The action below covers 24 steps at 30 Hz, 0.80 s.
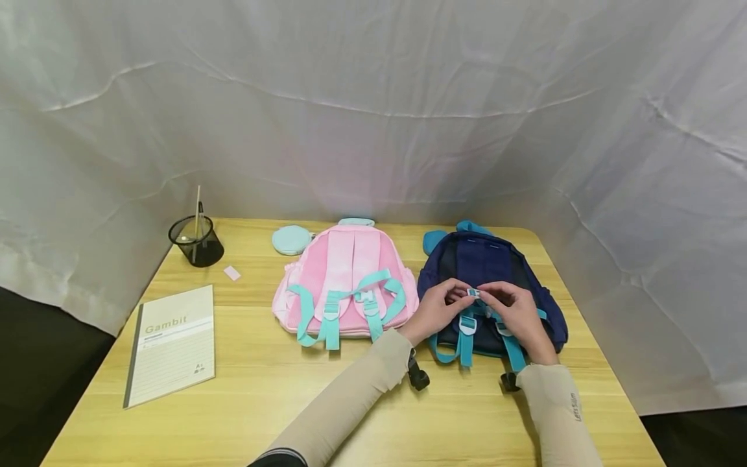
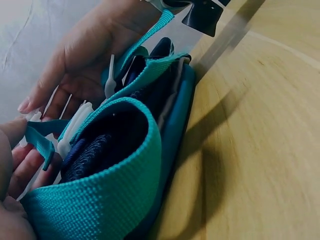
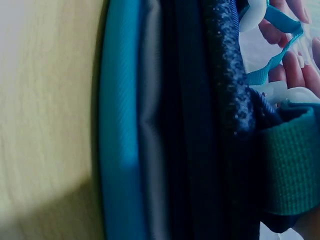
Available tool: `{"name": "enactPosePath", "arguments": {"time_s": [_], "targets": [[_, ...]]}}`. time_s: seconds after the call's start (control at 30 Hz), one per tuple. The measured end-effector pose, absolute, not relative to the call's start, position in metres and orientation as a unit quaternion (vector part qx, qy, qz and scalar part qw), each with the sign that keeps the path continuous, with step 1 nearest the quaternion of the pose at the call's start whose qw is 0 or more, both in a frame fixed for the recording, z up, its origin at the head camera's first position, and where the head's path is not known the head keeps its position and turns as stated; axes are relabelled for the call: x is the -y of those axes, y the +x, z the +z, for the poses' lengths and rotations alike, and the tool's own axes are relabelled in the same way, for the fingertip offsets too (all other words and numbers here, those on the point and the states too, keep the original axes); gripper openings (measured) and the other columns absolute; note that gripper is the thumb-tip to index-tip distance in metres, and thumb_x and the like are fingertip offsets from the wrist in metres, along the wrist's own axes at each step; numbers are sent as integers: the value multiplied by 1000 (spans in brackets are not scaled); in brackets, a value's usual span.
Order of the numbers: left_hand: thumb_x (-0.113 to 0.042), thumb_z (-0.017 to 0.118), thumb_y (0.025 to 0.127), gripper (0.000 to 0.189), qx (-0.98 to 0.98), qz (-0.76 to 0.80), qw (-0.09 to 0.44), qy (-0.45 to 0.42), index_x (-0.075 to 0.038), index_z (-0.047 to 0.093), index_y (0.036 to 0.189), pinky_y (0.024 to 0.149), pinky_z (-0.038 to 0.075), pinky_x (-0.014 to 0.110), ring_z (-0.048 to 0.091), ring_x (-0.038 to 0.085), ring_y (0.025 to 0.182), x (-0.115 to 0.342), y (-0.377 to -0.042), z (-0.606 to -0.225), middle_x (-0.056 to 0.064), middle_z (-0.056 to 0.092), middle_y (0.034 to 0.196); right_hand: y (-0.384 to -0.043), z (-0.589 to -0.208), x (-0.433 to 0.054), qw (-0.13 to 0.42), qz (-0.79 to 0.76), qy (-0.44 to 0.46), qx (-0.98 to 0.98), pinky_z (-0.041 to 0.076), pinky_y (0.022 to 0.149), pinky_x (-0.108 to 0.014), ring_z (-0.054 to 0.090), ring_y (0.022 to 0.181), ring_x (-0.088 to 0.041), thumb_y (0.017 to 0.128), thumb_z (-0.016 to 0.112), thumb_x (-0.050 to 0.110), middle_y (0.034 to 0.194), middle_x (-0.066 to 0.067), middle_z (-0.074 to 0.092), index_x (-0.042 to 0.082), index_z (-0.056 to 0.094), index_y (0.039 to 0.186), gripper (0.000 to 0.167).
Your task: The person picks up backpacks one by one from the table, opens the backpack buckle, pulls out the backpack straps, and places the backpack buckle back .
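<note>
A navy backpack [image 1: 539, 295] lies straps-up at the right of the table. Above its middle, both hands meet at a small white plastic buckle [image 1: 473, 293] on a teal strap. My left hand [image 1: 436, 308] pinches the buckle from the left between thumb and fingers. From the other side, my right hand [image 1: 518, 312] pinches it with thumb and forefinger. In the left wrist view, a narrow teal strap [image 2: 42, 145] runs between the hands, and a wide teal strap [image 2: 107, 185] loops in front. Fingers [image 3: 295, 70] show beside the thin strap in the right wrist view.
Left of the navy bag lies a pink backpack [image 1: 309, 285] with teal straps and a round light-blue pouch [image 1: 291, 240]. Farther left are a black mesh pen cup [image 1: 204, 251], a small pink-white piece [image 1: 231, 273] and a notebook [image 1: 172, 350]. Grey cloth [image 1: 373, 130] hangs behind the table.
</note>
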<state>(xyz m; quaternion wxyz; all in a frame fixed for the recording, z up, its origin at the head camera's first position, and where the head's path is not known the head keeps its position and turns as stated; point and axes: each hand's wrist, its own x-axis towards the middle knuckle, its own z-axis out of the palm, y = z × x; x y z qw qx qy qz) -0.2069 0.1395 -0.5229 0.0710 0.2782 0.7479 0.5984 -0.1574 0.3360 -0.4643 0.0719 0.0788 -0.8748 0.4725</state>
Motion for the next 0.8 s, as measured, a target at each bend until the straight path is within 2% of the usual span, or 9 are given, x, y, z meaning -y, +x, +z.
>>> {"name": "enactPosePath", "arguments": {"time_s": [0.2,0.3,0.47,0.6,0.8], "targets": [[-35,62,105,24,-742,605,73,280,-21,67,124,87,54,18,63,0,96,-139,-207,-522,-4,70,113,-157,-462,-336,40,480,92,871,53,81,-14,67,94,-6,102,68,18,116,-20,70,-1,70,122,28],[-34,59,107,24,-748,600,76,274,-21,67,125,85,52,18,62,0,94,-138,-206,-521,-5,70,111,-156,-462,-337,38,478,92,873,54,80,-15,68,92,-10,102,68,17,116,-21,70,-1,70,122,28],[-26,55,109,20,-748,605,77,260,-19,67,124,83,50,18,59,2,90,-139,-207,-520,-3,69,109,-159,-468,-340,55,468,80,878,53,75,-18,65,86,-22,103,66,17,111,-14,71,-1,70,122,26],[-18,58,108,17,-741,613,77,263,-15,66,123,84,50,17,59,3,91,-140,-208,-519,1,68,110,-167,-482,-348,61,470,81,877,53,75,-17,65,86,-20,103,66,18,109,-9,71,1,70,123,26],[-17,58,107,16,-731,626,84,258,-13,65,122,83,48,17,57,2,90,-140,-209,-519,1,66,109,-174,-498,-357,57,474,81,875,52,77,-17,65,87,-11,102,68,21,110,-2,71,7,71,124,26]]}}
